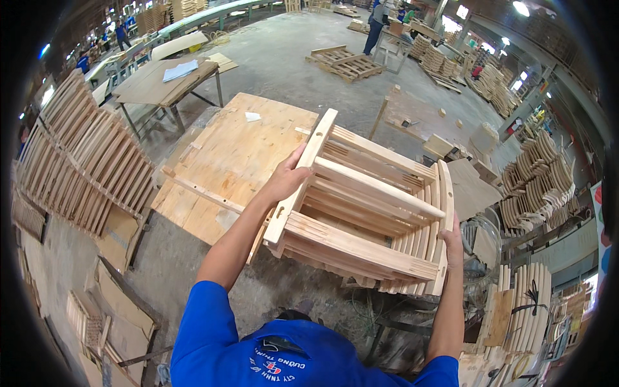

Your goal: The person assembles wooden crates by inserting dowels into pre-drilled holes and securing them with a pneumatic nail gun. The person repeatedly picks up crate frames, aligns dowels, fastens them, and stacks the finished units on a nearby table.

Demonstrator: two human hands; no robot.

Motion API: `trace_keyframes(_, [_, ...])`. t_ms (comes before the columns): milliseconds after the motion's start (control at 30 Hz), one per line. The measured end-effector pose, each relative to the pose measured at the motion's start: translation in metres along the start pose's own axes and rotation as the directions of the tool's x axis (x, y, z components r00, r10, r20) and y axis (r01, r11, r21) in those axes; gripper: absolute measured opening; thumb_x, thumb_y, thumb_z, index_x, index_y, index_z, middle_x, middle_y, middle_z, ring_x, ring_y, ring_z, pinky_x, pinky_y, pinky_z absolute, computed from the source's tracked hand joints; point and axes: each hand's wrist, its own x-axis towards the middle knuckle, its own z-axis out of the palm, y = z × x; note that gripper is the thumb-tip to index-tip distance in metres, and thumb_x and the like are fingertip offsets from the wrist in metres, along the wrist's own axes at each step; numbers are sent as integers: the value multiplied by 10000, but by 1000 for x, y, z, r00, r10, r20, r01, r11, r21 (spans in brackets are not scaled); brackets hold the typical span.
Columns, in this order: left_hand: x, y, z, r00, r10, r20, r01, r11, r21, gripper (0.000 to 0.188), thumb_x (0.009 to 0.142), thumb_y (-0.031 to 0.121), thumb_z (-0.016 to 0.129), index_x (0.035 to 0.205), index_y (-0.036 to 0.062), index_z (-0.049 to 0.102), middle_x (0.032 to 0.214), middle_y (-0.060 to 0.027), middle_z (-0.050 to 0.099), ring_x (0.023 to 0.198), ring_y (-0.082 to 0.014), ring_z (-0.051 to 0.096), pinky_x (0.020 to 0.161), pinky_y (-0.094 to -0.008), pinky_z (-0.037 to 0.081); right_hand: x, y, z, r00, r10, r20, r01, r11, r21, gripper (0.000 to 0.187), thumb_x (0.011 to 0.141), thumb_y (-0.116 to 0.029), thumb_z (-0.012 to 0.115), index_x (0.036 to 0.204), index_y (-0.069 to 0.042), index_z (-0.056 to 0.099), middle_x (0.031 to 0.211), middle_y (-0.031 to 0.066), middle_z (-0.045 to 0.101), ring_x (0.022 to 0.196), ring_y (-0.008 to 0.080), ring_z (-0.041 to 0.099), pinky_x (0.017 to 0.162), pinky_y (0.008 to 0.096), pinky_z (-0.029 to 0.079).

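A pale wooden frame (380, 187) lies level in front of me, on top of a stack of similar frames (335, 266). It has a straight, drilled rail on its left, a curved rail on its right and crosspieces between them. My left hand (288, 177) is closed round the straight rail, thumb on its upper side. At the opposite end, my right hand (453, 244) grips the outer edge of the curved rail; some of its fingers are hidden behind the wood.
A plywood board (251, 148) adjoins the stack at left. Stacked slatted frames (84, 155) stand farther left, near a table (164, 84) with a blue sheet. A worktop (425, 116) is beyond the frame. Bundled curved pieces (529, 309) are at lower right. A person (376, 29) stands far off.
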Motion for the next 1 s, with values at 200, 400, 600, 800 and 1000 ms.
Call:
trace_keyframes(200, [-9,12,-1,1000,13,-10,-13,999,36,863,907,22,576,1713,-27,272,1723,-153,400,1586,-227,382,1275,-330,312,-2,2,-2,999,-2,-33,-1,997,-75,903,843,-87,585,1695,15,302,1587,151,527,1416,218,546,1160,325,449])
trace_keyframes(400, [-8,19,11,999,22,-48,-12,982,187,704,976,100,638,1639,-18,438,1494,-132,632,1336,-200,603,1126,-322,474,-5,-2,-13,996,-81,-23,71,953,-294,885,808,-69,568,1665,32,370,1594,119,531,1446,220,519,1179,326,427])
trace_keyframes(600, [-15,26,-40,964,131,-230,-21,905,425,542,1125,267,604,1571,-32,530,1575,-206,584,1462,-276,546,1217,-389,434,-37,16,-23,943,-23,-333,12,999,-34,708,1101,-333,672,1653,5,385,1596,151,550,1381,195,565,1159,361,463])
trace_keyframes(800, [-75,87,89,843,403,-357,-238,873,425,511,1122,336,544,1513,9,592,1471,-178,633,1408,-311,561,1183,-463,458,-216,75,-6,790,165,-591,-134,986,97,275,1079,-172,672,1327,-58,695,1107,52,758,988,164,714,852,345,597])
trace_keyframes(1000, [-108,47,288,892,-28,452,14,999,35,436,1092,297,614,1444,41,644,1258,-175,719,1205,-305,664,1043,-460,534,-458,124,38,617,251,-746,-576,790,-211,378,1008,-296,685,1307,-64,682,1117,175,765,1057,362,730,928,477,574])
